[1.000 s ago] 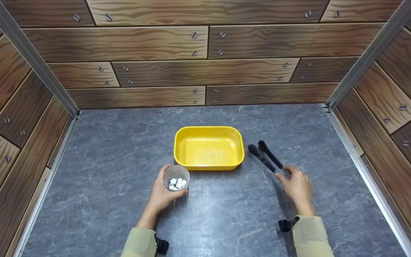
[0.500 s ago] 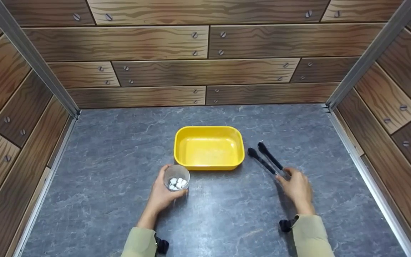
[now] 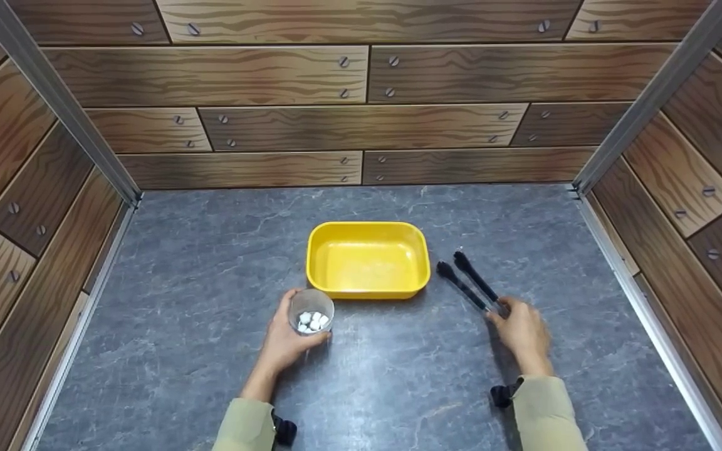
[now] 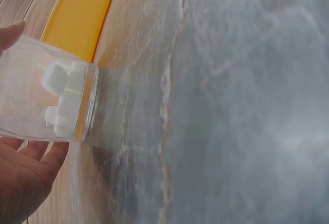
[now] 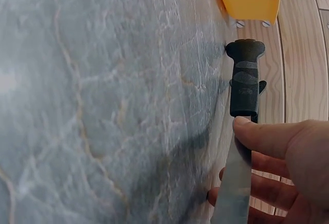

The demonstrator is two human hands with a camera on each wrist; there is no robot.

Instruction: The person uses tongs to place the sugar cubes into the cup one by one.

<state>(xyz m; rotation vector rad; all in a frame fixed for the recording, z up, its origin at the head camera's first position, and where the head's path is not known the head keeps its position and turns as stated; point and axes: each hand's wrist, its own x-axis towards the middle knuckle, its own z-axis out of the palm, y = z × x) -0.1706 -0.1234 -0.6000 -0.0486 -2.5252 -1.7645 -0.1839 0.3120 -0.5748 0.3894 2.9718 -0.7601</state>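
Note:
My left hand (image 3: 289, 341) grips a clear cup (image 3: 301, 302) in front of the yellow tub's near left corner. Several white cubes (image 4: 67, 95) lie at the bottom of that cup, seen through its side in the left wrist view. On the right, my right hand (image 3: 524, 329) holds a pair of tongs (image 5: 244, 93) with black tips and metal arms, thumb on one arm and fingers on the other side. The tongs' arms stand apart with nothing between the tips, which point toward the tub's right side. The yellow tub (image 3: 367, 293) has nothing inside.
A grey marbled tabletop (image 3: 210, 250) lies under everything. Wood-patterned panels (image 3: 286, 75) rise at the back and on both sides, with metal strips (image 3: 655, 351) along the side edges.
The tongs have shifted slightly toward me, and their near arm has turned a little. The left hand, the cup and the tub stay where they were.

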